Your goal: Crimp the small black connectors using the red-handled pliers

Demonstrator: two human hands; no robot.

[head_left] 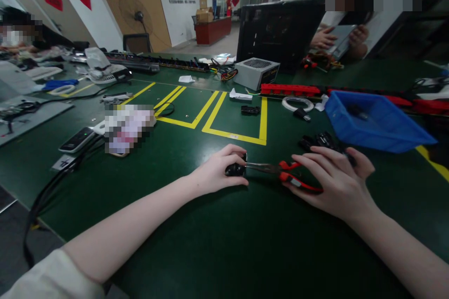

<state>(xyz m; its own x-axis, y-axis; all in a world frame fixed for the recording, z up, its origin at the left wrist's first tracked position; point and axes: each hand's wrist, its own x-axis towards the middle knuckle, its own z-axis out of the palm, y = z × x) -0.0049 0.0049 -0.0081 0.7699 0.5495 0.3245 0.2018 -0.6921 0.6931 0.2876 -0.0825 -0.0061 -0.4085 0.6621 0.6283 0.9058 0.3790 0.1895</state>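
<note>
My left hand (219,170) is closed round a small black part (235,169), low over the green table. Its exact kind is hard to make out. In my right hand (338,180) are long-nose pliers (298,182) with red handles. Their thin metal jaws point left and reach the black part at my left fingertips. Whether the jaws grip it is too small to tell. Just behind my right hand lie several dark pieces (324,140), partly hidden by my fingers.
A blue bin (386,135) with dark items stands at the right. Behind are a grey power supply (257,72), a black computer case (277,32) and red strips (291,89). A phone (129,128) and cables lie left. Across the table, a person's hands hold a grey box (340,42).
</note>
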